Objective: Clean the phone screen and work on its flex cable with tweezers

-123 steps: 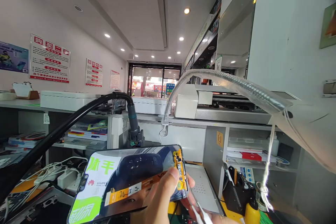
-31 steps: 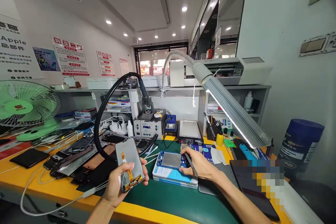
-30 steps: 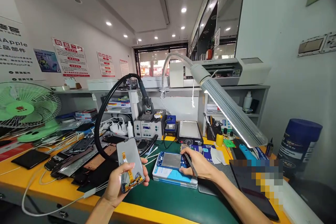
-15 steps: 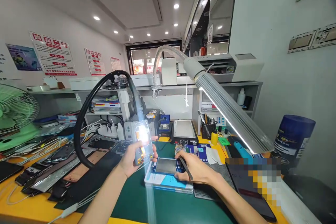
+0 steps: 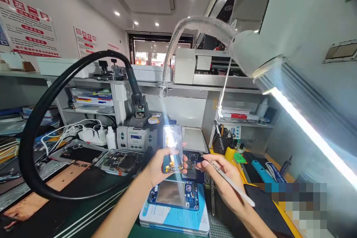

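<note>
Left hand (image 5: 156, 167) fingers clamped on phone screen (image 5: 172, 148); right hand (image 5: 223, 178) fingers pinch tweezers (image 5: 227, 181). Risk: tips near the screen's lower edge could scratch or tear its flex.

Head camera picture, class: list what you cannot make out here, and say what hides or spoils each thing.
1. Phone screen in the left hand: lamp glare washes out its surface.
2. Tweezers in the right hand: tips too small to tell if they hold anything.
3. Dark slab at lower right: partly covered by a pixelated patch.
4. Blue-edged board on the mat: print too small to read.
</note>
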`<move>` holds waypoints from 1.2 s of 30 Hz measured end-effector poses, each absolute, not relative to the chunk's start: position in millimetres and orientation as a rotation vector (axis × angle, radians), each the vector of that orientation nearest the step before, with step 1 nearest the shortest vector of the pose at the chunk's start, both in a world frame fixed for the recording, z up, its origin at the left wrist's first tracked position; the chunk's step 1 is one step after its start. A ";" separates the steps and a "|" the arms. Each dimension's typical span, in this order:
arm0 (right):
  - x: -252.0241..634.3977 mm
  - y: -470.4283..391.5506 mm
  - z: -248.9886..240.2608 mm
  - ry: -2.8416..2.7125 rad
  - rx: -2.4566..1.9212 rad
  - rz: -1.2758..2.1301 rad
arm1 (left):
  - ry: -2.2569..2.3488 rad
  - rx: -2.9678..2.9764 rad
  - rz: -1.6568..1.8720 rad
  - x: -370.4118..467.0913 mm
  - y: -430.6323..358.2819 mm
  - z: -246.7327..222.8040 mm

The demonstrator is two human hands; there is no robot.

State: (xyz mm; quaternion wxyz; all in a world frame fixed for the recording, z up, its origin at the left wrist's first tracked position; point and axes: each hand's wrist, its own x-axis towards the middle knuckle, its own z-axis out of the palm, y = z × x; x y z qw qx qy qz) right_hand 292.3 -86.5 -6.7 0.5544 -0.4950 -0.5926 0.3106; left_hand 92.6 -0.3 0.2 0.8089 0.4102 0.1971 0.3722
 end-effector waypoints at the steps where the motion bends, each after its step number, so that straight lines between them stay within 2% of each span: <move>1: 290.6 -87.2 -6.7 -1.345 -1.142 0.791 | 0.413 0.848 0.788 94.6 0.2 -1.9; 14: 276.7 -103.9 -9.8 -1.034 -0.953 1.295 | 0.567 0.559 0.742 96.8 -9.0 -11.3; 36: 276.3 -98.4 -8.8 -0.904 -0.988 1.337 | 0.547 0.776 0.808 89.6 -19.9 -4.1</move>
